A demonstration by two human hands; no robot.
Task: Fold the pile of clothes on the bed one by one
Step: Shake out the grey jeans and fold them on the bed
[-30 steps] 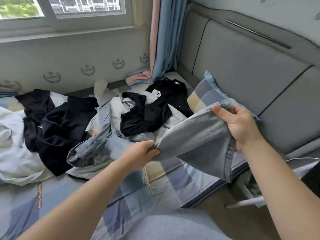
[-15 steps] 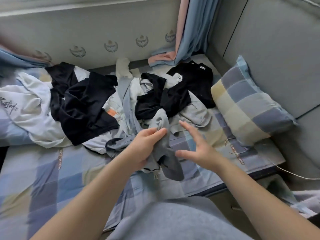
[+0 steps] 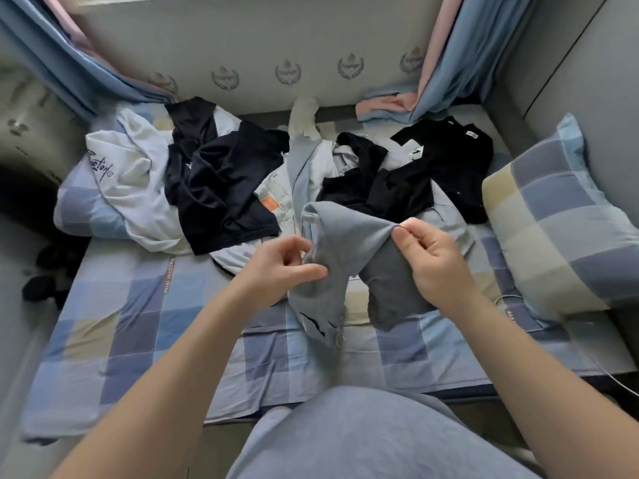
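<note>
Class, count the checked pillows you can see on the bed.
2. The right pillow lies uncovered at the right edge; the left pillow lies partly under a white shirt. More may be hidden.

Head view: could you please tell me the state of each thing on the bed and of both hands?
grey garment: unfolded, held up by both hands.
left hand: pinches the grey garment's left side.
right hand: pinches its top fold.
white T-shirt: crumpled, unfolded.
dark garment: crumpled, lying over the white T-shirt.
black shirt: loosely spread, unfolded.
pillow: lying flat at the bed's right side.
</note>
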